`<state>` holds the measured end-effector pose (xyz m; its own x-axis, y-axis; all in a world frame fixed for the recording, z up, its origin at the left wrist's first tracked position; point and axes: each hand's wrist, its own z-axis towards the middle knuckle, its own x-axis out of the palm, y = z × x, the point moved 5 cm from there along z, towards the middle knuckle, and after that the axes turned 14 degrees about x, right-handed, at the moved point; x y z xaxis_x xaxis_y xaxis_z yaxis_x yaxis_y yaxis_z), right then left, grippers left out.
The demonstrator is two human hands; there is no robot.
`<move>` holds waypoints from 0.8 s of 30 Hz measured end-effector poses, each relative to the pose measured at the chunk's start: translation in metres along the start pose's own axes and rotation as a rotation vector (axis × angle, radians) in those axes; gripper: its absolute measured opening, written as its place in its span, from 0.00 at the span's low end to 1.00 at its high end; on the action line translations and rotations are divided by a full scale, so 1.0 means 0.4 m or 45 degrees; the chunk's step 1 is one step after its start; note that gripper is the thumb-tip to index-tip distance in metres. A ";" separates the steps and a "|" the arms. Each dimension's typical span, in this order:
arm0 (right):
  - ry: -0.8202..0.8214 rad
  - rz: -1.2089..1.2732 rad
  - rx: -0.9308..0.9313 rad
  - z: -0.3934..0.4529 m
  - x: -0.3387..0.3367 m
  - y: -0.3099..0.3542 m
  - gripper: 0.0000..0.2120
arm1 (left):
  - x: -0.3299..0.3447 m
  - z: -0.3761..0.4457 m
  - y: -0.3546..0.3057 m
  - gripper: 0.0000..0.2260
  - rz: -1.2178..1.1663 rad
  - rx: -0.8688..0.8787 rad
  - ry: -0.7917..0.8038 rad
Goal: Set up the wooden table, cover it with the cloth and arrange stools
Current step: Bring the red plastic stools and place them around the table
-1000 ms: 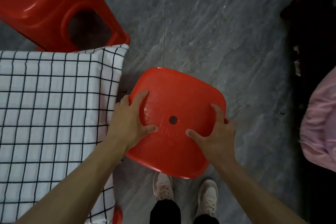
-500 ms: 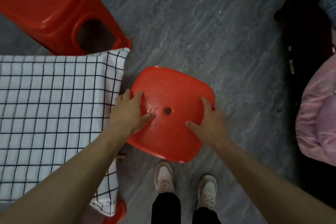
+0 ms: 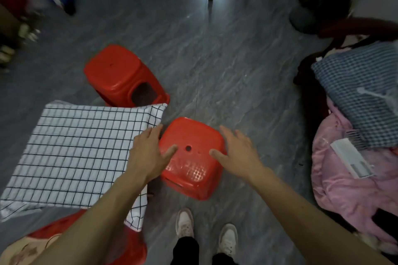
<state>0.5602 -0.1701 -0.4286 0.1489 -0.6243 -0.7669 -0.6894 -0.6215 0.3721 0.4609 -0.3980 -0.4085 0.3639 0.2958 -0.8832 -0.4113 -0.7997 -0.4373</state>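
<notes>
The red stool (image 3: 191, 157) now stands on the grey floor (image 3: 237, 71) at centre frame, seat up, just right of the checked cloth (image 3: 73, 153) over the tabletop. Both grips have let go: left hand (image 3: 148, 155) and right hand (image 3: 239, 153) spread flat over its edges. A second stool (image 3: 120, 75) has come fully into view, upper left; a third (image 3: 129, 247) is mostly hidden, lower left.

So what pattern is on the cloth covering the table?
The white cloth carries a thin black grid check, seen clearly in the head view, the only view.
</notes>
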 end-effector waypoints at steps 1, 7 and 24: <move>-0.009 0.021 -0.021 -0.044 -0.036 0.014 0.42 | -0.039 -0.033 -0.038 0.37 -0.011 0.008 -0.033; -0.146 0.159 -0.076 -0.270 -0.191 0.040 0.44 | -0.189 -0.157 -0.217 0.32 -0.023 0.148 -0.103; -0.577 0.251 0.599 -0.796 -0.111 -0.186 0.44 | -0.095 -0.317 -0.407 0.32 -0.026 0.877 0.309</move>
<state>0.8307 -0.2466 -0.2557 -0.2518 -0.3808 -0.8897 -0.9234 -0.1806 0.3387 0.6201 -0.3453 -0.2821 0.5191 0.1188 -0.8464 -0.8060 -0.2615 -0.5310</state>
